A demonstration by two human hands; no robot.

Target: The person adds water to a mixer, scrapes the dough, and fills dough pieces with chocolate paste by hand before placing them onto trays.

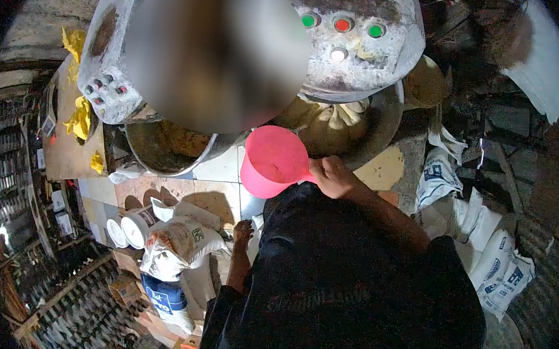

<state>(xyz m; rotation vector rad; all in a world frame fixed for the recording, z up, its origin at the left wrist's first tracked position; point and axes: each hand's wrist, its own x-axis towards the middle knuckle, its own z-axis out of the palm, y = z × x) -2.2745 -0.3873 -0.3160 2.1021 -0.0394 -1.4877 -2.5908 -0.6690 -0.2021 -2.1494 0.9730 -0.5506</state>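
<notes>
My right hand [334, 177] is closed around the short handle of a pink plastic dipper [274, 157]. The dipper is held in front of my body, its wide mouth facing up toward the camera, and only its pink inside shows. Just beyond it, a large metal mixer bowl [391, 114] holds pale, folded dough [337, 118]. My left hand [242, 231] hangs low at my side, small in view, with loose fingers that seem slightly apart and nothing visible in them. It is near the stacked sacks.
A worn white machine head with coloured push buttons [342, 24] overhangs the dough bowl. Another metal bowl [168, 155] stands to the left. Printed sacks [180, 242] and white buckets [135, 228] sit at lower left; more sacks [500, 273] lie at right. A blurred patch hides the upper middle.
</notes>
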